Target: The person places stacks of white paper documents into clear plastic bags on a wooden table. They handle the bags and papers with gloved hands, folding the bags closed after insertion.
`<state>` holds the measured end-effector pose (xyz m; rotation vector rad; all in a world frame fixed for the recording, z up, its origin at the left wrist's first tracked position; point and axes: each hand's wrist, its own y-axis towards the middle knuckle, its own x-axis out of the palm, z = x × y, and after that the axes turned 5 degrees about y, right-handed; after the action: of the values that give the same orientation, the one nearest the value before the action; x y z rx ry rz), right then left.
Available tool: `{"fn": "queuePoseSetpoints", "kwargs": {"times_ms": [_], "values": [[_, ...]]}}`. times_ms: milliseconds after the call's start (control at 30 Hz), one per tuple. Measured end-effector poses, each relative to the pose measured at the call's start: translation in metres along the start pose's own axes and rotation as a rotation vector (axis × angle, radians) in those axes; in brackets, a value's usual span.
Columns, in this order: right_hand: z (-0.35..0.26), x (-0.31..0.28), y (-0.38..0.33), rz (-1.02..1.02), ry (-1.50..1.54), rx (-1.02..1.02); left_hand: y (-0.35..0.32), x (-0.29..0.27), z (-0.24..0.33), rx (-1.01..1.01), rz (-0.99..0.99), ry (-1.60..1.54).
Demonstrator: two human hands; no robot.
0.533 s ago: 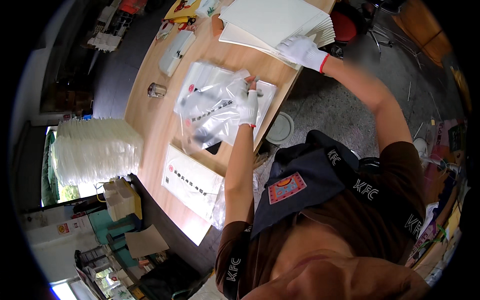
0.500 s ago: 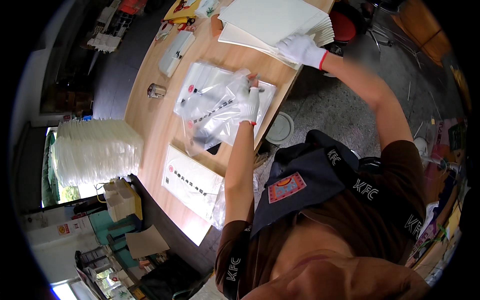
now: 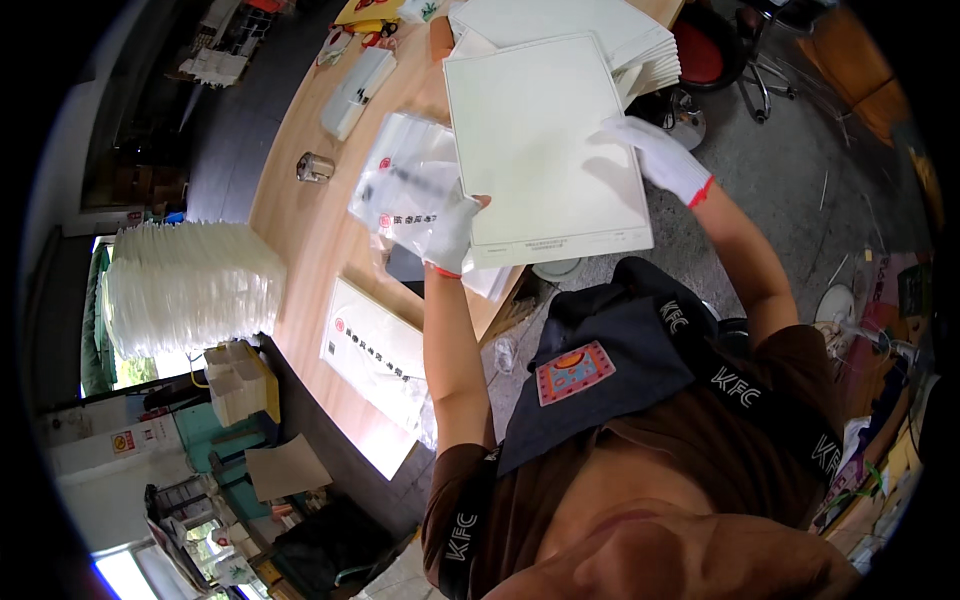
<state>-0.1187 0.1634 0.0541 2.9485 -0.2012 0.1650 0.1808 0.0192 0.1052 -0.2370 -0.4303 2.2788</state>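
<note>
A cream rectangular pad of paper (image 3: 545,150) hangs partly over the table's near edge, between my hands. My left hand (image 3: 455,235), in a white glove with bare fingertips, closes on its lower left corner, the thumb on top. My right hand (image 3: 655,160), in a white glove with a red cuff, grips the pad's right edge; its fingers are slightly blurred. Under the pad and beside my left hand lies a clear plastic bag (image 3: 400,190) with red and black print. Whether my left hand also pinches this bag is hidden.
A stack of similar cream pads (image 3: 560,25) stands at the table's far right. A printed white packet (image 3: 375,340) lies near left, a glass jar (image 3: 315,168) and a wrapped bundle (image 3: 358,92) farther off. Tall clear-wrapped stacks (image 3: 190,290) rise left of the table.
My right hand has brought a pad from the stack toward me, over the plastic bag. My left hand has shifted left and nearer, to the pad's corner.
</note>
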Motion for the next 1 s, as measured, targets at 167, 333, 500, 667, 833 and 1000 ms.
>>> {"fn": "queuePoseSetpoints", "kwargs": {"times_ms": [167,333,500,667,833,1000], "values": [[-0.009,0.088,-0.007,0.072,-0.025,0.126,-0.040,0.125,0.015,0.241,0.244,1.112],[-0.007,0.070,-0.014,0.253,-0.445,-0.028,-0.039,0.085,-0.024,0.316,0.120,0.126],[-0.090,0.070,-0.023,-0.194,-1.002,-0.195,-0.075,-0.019,0.015,0.394,0.243,-0.641],[-0.064,0.090,-0.008,-0.534,-1.433,-0.485,-0.128,0.015,0.058,0.385,0.312,0.099],[-0.055,0.117,0.025,-0.703,-0.884,0.060,-0.133,0.085,-0.022,0.338,0.348,0.427],[0.018,0.115,0.030,-0.566,0.068,0.442,-0.122,0.069,-0.106,0.763,0.655,0.526]]}}
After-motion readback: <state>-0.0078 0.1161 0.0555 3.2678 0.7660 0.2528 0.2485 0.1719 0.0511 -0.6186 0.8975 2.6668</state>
